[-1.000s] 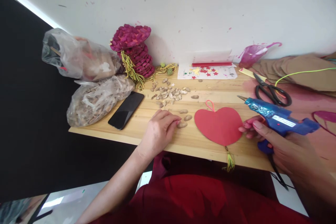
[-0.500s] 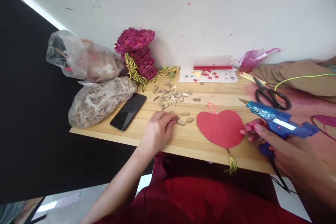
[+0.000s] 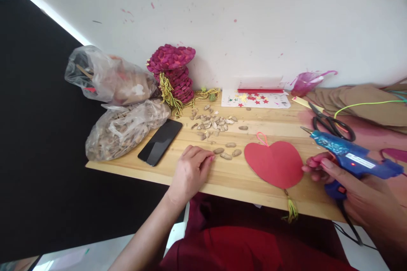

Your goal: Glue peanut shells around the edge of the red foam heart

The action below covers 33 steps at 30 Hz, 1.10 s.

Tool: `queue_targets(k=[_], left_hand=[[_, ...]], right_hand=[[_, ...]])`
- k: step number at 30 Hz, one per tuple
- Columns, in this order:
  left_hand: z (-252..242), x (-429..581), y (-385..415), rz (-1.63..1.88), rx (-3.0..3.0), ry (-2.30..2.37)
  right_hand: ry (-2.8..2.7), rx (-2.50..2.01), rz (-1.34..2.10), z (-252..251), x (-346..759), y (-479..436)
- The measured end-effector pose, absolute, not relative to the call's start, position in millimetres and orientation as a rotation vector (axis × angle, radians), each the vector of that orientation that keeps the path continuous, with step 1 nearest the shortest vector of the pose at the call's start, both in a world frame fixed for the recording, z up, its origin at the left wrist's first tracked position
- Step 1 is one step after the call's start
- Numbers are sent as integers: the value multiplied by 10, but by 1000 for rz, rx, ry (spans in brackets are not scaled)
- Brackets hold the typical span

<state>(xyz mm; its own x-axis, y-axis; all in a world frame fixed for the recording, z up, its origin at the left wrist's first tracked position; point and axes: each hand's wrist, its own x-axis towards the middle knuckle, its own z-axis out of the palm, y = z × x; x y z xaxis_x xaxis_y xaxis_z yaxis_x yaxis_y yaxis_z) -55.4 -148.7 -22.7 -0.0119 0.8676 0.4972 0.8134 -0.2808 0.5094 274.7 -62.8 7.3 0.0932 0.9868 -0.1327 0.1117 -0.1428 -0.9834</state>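
My left hand (image 3: 193,170) rests on the wooden tabletop, thumb and index fingertips pinched together. Just beyond those fingertips lies a peanut shell (image 3: 218,150), with a few more set apart from the loose pile of peanut shells (image 3: 213,123) behind. My right hand (image 3: 359,190) grips a blue hot glue gun (image 3: 346,148), its nozzle pointing left and a small red light lit. Between the hands is a flat red paper heart (image 3: 276,164), with a pink loop on top and a yellow-green tassel (image 3: 291,209) hanging over the table edge. My right fingertips are beside the heart's right edge.
A black phone (image 3: 160,142) lies left, beside a plastic bag of shells (image 3: 124,131). Behind stand another bag (image 3: 117,80) and a stack of magenta shell-covered pieces (image 3: 173,70). Star cut-outs lie on white paper (image 3: 225,100). Black scissors (image 3: 333,125) and brown cardboard pieces (image 3: 359,108) are right.
The whole view has shifted, so everything sits slightly lower and further right. My left fingertips have come off the nearest peanut shell. My right hand still holds the glue gun.
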Motion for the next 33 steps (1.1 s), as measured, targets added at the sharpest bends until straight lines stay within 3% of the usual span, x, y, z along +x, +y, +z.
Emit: queue_targets(k=[25,33], left_hand=[[-162,-649,-1566,1134,1979,1298],[-151,-733,-1516,1201,1814,1357]], right_hand=[[-818,-1513,1097,160,2607,-643],[-923,-1430,1133,128,2667,-690]])
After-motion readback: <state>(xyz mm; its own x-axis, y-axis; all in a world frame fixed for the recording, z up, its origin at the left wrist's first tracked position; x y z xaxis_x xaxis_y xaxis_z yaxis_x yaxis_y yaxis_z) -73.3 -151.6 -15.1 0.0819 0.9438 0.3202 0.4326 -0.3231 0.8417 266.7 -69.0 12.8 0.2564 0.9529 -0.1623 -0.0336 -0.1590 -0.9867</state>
